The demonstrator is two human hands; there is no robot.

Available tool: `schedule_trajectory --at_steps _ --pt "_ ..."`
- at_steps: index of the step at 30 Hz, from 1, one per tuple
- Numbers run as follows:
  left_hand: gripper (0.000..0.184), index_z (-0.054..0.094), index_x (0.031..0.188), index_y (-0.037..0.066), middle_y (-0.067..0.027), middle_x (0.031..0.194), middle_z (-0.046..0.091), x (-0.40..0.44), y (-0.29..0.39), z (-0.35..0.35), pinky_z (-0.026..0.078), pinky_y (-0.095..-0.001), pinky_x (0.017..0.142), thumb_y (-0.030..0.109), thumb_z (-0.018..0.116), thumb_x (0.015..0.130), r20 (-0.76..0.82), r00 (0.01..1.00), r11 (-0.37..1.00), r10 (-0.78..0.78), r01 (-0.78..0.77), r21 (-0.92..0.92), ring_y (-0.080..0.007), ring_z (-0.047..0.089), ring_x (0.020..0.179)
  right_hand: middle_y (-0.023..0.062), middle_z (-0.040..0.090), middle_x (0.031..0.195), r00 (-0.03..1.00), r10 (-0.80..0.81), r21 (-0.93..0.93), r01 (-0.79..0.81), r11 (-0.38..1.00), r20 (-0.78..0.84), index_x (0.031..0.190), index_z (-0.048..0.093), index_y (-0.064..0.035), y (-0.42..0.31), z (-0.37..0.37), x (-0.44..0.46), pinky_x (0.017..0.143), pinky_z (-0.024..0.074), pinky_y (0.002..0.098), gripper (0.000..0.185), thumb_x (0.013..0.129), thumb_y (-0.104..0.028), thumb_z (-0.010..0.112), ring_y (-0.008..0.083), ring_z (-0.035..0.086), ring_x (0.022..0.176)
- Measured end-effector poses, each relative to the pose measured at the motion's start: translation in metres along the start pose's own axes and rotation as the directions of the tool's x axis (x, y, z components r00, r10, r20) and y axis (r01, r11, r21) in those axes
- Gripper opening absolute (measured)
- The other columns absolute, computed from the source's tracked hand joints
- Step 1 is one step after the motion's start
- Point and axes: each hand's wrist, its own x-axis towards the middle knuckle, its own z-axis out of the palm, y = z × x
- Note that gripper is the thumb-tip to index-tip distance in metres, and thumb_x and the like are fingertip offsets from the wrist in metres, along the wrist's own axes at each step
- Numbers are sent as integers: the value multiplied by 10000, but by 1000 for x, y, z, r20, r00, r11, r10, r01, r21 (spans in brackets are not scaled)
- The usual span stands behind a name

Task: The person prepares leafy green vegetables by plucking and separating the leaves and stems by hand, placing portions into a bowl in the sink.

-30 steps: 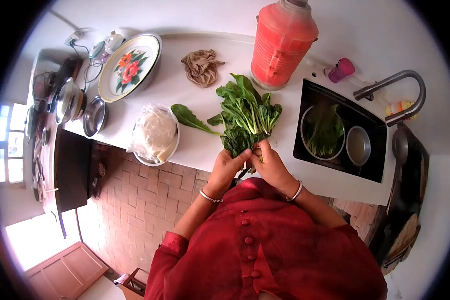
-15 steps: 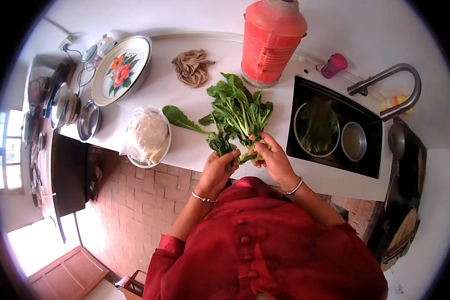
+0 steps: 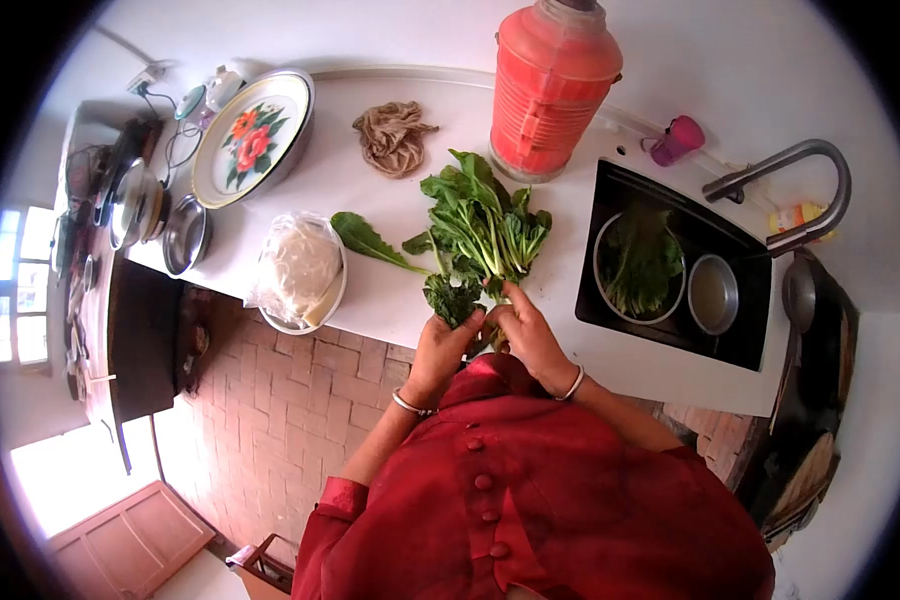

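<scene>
My left hand [image 3: 444, 350] is closed on a small bunch of dark green leaves [image 3: 452, 298] at the counter's front edge. Close beside it, my right hand [image 3: 526, 330] pinches the stem end of the greens. Just beyond both hands, a larger pile of leafy greens [image 3: 485, 220] lies on the white counter [image 3: 390, 310]. One single leaf [image 3: 370, 240] lies apart to its left. The fingertips of both hands nearly meet, and the stems between them are partly hidden.
A bowl with a plastic bag [image 3: 302, 268], a flowered tray [image 3: 252, 138] and a brown cloth [image 3: 392, 138] are at left. A red flask [image 3: 550, 95] stands behind the greens. The sink [image 3: 590, 300] at right holds a bowl of greens [image 3: 640, 265] and a metal bowl [image 3: 713, 294].
My hands moved apart with the leaves and stems, then came back close together. The view shifted slightly. The pile of greens stays in place on the counter.
</scene>
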Motion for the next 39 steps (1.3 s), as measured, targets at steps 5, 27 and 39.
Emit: schedule_trajectory --at_steps 5,27,39 --pt "125 548 817 40 42 659 466 1 14 -7 299 -199 486 148 561 878 -57 986 970 158 -166 -178 -47 387 556 49 585 763 885 451 535 -326 779 -117 1206 384 -26 6 -14 9 478 390 203 305 919 -127 400 89 544 595" --pt "166 585 933 7 17 696 505 22 10 -20 328 -201 503 160 581 869 36 994 979 -99 104 -173 -59 396 554 -3 566 754 900 286 576 -432 694 330 1260 430 -55 -44 -27 14 479 341 156 424 870 -191 523 24 459 614" --pt "232 612 996 42 46 714 526 10 30 -24 327 -193 508 217 624 844 337 937 946 -92 -24 325 -43 398 573 -17 548 724 900 321 571 -434 697 294 1096 531 -49 -8 -37 25 479 298 147 265 863 -174 556 30 453 615"
